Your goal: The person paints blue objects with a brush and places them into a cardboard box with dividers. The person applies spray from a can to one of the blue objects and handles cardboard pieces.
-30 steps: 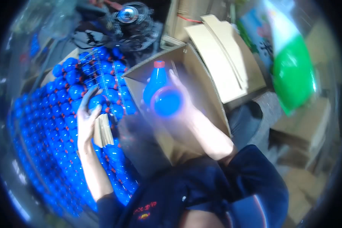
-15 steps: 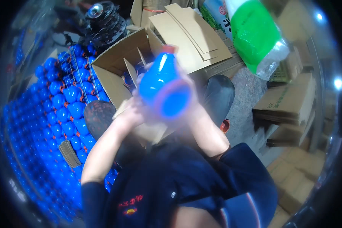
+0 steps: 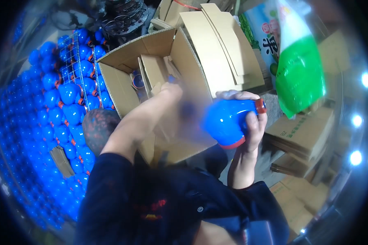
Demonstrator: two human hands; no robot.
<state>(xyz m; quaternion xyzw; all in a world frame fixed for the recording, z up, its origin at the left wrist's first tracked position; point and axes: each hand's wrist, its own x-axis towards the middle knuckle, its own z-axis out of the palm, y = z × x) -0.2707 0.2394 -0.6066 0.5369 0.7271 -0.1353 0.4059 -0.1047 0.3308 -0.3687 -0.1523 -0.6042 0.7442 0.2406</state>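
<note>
The person's right hand (image 3: 249, 122) is wrapped around a glossy blue plastic bottle with a red screw cap and a red band round its base (image 3: 227, 122), fingers curled over the neck end and the thumb side along the top. The bottle lies roughly on its side in the grip, cap pointing to the right, held up in front of the chest and just over the near right corner of an open brown cardboard carton (image 3: 163, 77).

The left hand (image 3: 167, 92) is stretched forward over the carton's open top. It is smeared with motion, so I cannot tell how far its fingers are spread or whether it has anything in them; a bluish blur sits just beside it, possibly another bottle.

Inside the carton stand cardboard divider panels (image 3: 153, 71), and the red and blue top of a bottle (image 3: 137, 79) shows between them.

To the left, a great mass of the same blue bottles (image 3: 41, 122) lies packed in rows, some behind a thin wire grid (image 3: 79, 61). A dark, speckled rounded object (image 3: 98, 126) sits at the edge of that heap, just beside the carton's left wall. Behind the carton lean flattened cardboard sheets (image 3: 218, 49), and at upper right hangs a green and white plastic bag (image 3: 300, 77). Stacked flat cartons (image 3: 304, 134) lie on the right.
</note>
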